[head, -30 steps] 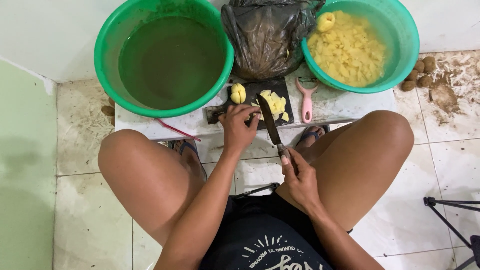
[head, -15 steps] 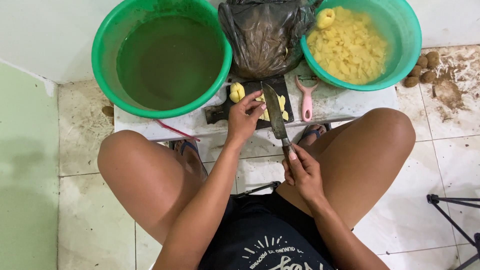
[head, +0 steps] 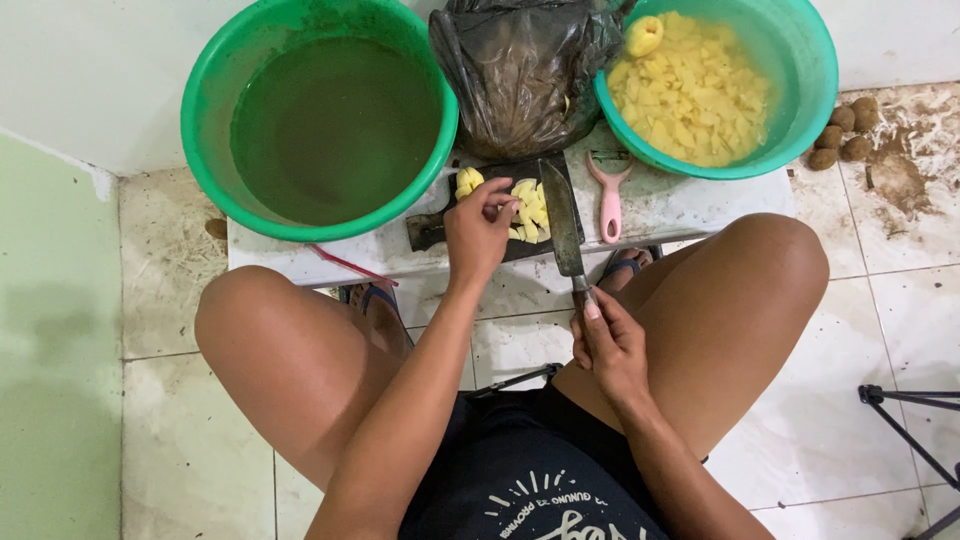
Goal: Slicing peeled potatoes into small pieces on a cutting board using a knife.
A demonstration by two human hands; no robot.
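My right hand (head: 608,345) grips the handle of a knife (head: 563,222) whose blade lies across the right side of a dark cutting board (head: 435,228). My left hand (head: 476,232) rests on the board with its fingertips at a pile of cut yellow potato pieces (head: 527,207). A peeled potato piece (head: 467,181) sits at the board's far left, just beyond my fingers. The board lies on a low white table (head: 660,208) between my knees.
A green basin of murky water (head: 318,115) stands at the left, a green basin of cut potato (head: 712,85) at the right, a dark plastic bag (head: 525,70) between them. A pink peeler (head: 609,196) lies beside the board. Unpeeled potatoes (head: 845,130) lie on the floor; tripod legs (head: 910,430) stand lower right.
The knife blade has swung rightward, off the cut pieces, to the board's right side. My left hand has moved up onto the board toward the pieces.
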